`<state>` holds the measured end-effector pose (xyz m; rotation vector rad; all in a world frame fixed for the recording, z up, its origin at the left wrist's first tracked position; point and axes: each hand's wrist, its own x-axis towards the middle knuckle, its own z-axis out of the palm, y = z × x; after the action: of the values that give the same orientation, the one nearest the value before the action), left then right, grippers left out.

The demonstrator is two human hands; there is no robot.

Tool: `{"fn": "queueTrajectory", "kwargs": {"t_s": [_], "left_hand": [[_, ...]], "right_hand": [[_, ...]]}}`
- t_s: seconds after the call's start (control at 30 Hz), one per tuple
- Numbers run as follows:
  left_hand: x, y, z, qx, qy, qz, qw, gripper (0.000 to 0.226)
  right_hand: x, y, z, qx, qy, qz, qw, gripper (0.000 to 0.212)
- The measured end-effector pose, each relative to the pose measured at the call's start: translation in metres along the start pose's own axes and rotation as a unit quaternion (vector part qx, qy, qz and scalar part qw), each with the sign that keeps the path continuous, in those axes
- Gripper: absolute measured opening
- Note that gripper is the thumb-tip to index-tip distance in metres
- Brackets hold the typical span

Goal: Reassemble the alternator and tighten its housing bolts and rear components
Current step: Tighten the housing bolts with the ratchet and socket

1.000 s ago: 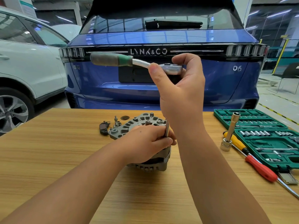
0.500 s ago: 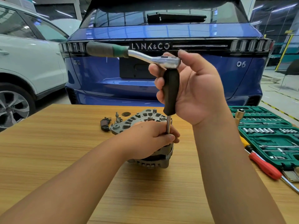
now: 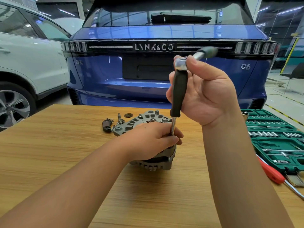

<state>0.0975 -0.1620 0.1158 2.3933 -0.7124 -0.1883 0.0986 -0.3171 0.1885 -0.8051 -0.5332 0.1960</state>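
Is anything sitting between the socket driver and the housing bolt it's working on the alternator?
Nothing visible blocks it. The driver shaft runs straight down to the alternator rim. The left hand wraps the shaft's lower end and hides the bolt itself. The right hand holds the ratchet head on top.

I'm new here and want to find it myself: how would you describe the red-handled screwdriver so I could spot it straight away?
Start at the wooden table and look to its right edge, where a green socket case lies open. The screwdriver lies on the table along the case's near side. It is the only red thing on the table.
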Motion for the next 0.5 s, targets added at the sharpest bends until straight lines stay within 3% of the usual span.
{"fn": "queueTrajectory", "kwargs": {"t_s": [0.07, 0.13, 0.17, 0.23, 0.27, 0.3, 0.43, 0.5], "left_hand": [[0.001, 0.001, 0.002, 0.006, 0.008, -0.003, 1.000, 0.016], [0.002, 0.003, 0.004, 0.007, 0.014, -0.008, 1.000, 0.016], [0.002, 0.004, 0.004, 0.007, 0.016, -0.011, 1.000, 0.015], [0.001, 0.007, 0.004, 0.018, 0.020, -0.014, 1.000, 0.014], [0.000, 0.010, 0.003, 0.028, 0.021, -0.013, 0.999, 0.015], [-0.001, 0.012, 0.003, 0.038, 0.020, -0.013, 0.999, 0.018], [-0.001, 0.011, 0.003, 0.028, 0.022, -0.022, 0.999, 0.016], [-0.001, 0.010, 0.003, 0.017, 0.023, -0.026, 0.999, 0.022]], "right_hand": [[-0.001, 0.001, 0.000, -0.016, 0.030, -0.079, 0.996, 0.032], [-0.002, 0.005, 0.000, -0.154, 0.084, -0.221, 0.960, 0.026], [-0.001, 0.009, -0.001, -0.274, 0.117, -0.303, 0.905, 0.022], [0.001, 0.021, -0.001, -0.465, 0.115, -0.413, 0.774, 0.019], [0.003, 0.027, -0.002, -0.505, 0.097, -0.430, 0.742, 0.021], [0.003, 0.032, -0.003, -0.506, 0.076, -0.417, 0.751, 0.026], [-0.002, 0.028, 0.000, -0.315, -0.054, -0.254, 0.913, 0.035], [-0.003, 0.021, -0.004, -0.245, -0.090, -0.205, 0.943, 0.042]]}}
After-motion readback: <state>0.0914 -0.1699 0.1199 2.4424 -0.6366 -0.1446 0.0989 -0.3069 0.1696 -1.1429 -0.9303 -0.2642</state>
